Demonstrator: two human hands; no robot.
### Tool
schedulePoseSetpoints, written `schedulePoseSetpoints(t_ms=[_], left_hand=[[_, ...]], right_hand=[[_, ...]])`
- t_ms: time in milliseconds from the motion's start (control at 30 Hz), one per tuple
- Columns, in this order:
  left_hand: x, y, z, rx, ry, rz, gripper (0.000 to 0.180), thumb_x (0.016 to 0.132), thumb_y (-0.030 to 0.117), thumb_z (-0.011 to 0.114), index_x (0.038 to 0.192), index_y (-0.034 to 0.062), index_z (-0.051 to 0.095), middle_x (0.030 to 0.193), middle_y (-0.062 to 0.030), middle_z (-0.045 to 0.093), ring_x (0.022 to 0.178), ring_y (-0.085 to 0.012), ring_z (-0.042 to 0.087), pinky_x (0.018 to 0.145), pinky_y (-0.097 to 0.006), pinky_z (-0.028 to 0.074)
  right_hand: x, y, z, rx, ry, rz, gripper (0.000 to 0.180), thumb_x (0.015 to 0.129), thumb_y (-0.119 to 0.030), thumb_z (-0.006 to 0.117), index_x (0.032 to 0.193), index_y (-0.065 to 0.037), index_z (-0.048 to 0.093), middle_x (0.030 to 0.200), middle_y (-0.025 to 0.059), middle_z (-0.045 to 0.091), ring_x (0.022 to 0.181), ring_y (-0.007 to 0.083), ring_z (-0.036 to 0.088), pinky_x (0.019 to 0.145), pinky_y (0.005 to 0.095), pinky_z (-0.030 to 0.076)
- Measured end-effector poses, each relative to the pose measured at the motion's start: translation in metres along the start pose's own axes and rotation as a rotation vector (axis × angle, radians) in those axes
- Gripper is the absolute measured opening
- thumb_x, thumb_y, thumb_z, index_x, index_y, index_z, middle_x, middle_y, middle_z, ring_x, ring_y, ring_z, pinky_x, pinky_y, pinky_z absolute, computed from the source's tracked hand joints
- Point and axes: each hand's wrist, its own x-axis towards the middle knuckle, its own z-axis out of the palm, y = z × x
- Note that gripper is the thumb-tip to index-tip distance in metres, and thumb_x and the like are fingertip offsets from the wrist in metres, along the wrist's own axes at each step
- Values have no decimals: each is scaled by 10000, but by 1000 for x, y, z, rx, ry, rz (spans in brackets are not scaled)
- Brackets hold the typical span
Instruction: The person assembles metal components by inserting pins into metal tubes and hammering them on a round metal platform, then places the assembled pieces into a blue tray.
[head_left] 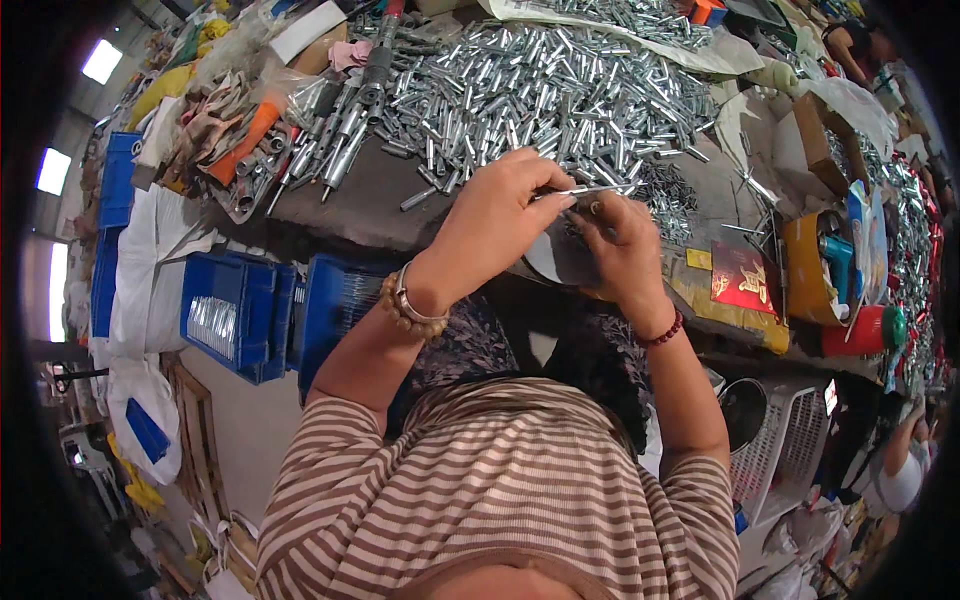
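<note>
Hands meet just over the near edge of the table (350, 205). The left hand (495, 215) has its grip pinched together on a thin metal rod (590, 189), which lies level and points right. The right hand (625, 245) touches the rod's far end from below, fingers curled; whether they clamp it I cannot tell.

Open room is scarce. A bare dark strip of table lies left of the hands; beyond it a heap of short metal tubes (540, 85) covers the surface right up to the knuckles. Longer steel tools (340, 140) lie at the heap's left, beside rags and an orange scrap.

A flat red packet with gold marks (742, 277) sits at the table edge right of the right wrist. Past it stand a yellow box holding a teal tool (815, 265) and a red-and-green can (868, 330).

Below the table edge, blue crates (240, 310) crowd the left side; a white plastic basket (785, 440) stands on the right.
</note>
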Motion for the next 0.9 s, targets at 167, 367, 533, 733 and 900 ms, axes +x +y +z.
schedulePoseSetpoints(t_ms=[167, 367, 533, 733, 900], left_hand=[[4, -1, 2, -46, -14, -46, 179, 916, 130, 743, 1032, -6, 739, 896, -60, 647, 755, -137, 580, 686, -302, 471], [7, -7, -4, -68, -7, -46, 181, 921, 139, 743, 1034, -3, 747, 890, -40, 651, 758, -99, 557, 684, -279, 457], [8, -9, -3, -137, -47, -109, 195, 917, 138, 753, 1065, 10, 758, 829, 9, 627, 737, -65, 500, 664, -256, 426], [9, -4, -6, -213, -83, -256, 169, 908, 138, 776, 1021, 13, 755, 761, 57, 589, 694, -24, 463, 607, -225, 384], [9, -10, -1, -244, -77, -251, 151, 901, 135, 793, 974, 15, 739, 722, 65, 572, 660, -17, 455, 582, -221, 377]], right_hand=[[-1, 0, 0, 8, -22, 35, 184, 834, -91, 788, 971, -60, 670, 826, 127, 656, 823, 367, 611, 782, 460, 473], [-21, -19, -41, -224, -23, -43, 350, 826, -106, 788, 1157, -57, 686, 967, 147, 664, 927, 372, 627, 854, 472, 502], [-66, -7, -89, -596, -240, 122, 362, 820, -116, 788, 1148, -33, 661, 1053, 154, 637, 988, 377, 624, 863, 476, 508], [-68, -20, -95, -288, -106, 204, 277, 799, -40, 793, 995, -5, 601, 986, 180, 615, 875, 427, 630, 724, 472, 523], [-46, -56, -99, -98, 7, 136, 344, 825, 7, 757, 1152, -35, 660, 878, 155, 620, 785, 395, 642, 689, 405, 522]])
